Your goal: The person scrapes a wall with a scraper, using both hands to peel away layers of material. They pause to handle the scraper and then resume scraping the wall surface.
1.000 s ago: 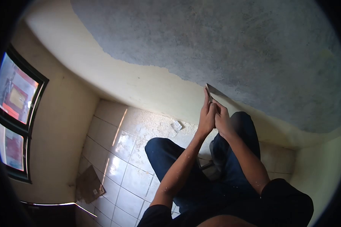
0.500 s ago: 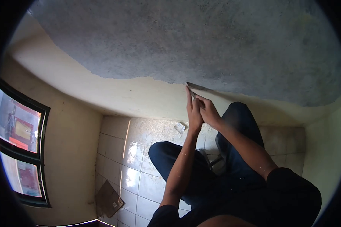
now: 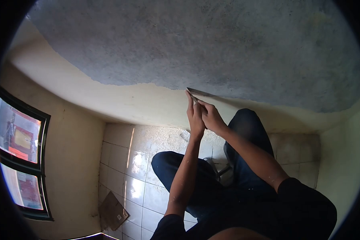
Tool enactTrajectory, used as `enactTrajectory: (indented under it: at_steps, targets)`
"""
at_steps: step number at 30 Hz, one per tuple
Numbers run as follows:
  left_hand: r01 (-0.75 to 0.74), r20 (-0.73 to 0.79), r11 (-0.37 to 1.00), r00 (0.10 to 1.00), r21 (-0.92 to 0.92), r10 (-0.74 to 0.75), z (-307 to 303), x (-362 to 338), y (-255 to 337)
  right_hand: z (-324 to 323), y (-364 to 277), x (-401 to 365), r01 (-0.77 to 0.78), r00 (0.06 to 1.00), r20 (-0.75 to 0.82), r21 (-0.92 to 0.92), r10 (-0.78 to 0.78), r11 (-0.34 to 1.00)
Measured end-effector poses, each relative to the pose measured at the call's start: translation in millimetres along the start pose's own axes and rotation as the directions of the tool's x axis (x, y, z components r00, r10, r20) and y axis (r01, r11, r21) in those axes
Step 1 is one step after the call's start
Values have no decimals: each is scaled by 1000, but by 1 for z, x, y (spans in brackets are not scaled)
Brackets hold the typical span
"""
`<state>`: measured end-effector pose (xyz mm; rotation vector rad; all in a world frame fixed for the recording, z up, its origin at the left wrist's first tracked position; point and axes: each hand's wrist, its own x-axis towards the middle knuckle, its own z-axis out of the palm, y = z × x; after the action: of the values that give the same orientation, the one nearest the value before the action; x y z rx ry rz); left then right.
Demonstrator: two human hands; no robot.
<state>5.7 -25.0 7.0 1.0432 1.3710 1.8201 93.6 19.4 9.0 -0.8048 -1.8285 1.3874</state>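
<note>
A scraper [image 3: 200, 93] with a wide, thin blade lies against the wall where the grey bare area [image 3: 168, 48] meets the cream paint [image 3: 148, 100]. My left hand [image 3: 195, 117] is closed round its handle, with the index finger stretched up to the blade's left corner. Beside it, my right hand [image 3: 213, 119] also grips the handle, pressed close to the left. The handle itself is mostly hidden by my fingers.
Below the wall, the tiled floor [image 3: 134, 188] carries pale flakes [image 3: 164, 136] and a small pale chunk [image 3: 185, 136]. A brown board [image 3: 113, 211] lies at lower left, near a dark-framed window [image 3: 22, 160]. My bent knees [image 3: 248, 120] are close to the wall.
Both hands and the scraper have shifted a little to the left along the paint edge. The view has also moved slightly. The grip looks the same.
</note>
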Motion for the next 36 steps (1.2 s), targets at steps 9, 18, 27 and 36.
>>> enactTrajectory:
  at_steps: [9, 18, 27, 36]
  targets:
    - [71, 16, 993, 997, 91, -73, -9, 5, -11, 17, 22, 4, 118, 963, -223, -164, -154, 979]
    - [64, -79, 995, 994, -75, -70, -7, 4, 0, 22, 9, 17, 62, 983, -167, -106, -79, 992]
    - [164, -48, 986, 985, -28, -165, -35, 0, -5, 22, -24, 2, -68, 996, 53, -37, 70, 997]
    - [273, -67, 925, 951, -265, -301, -43, 11, -5, -12, -22, 24, -12, 985, 166, -176, 41, 984]
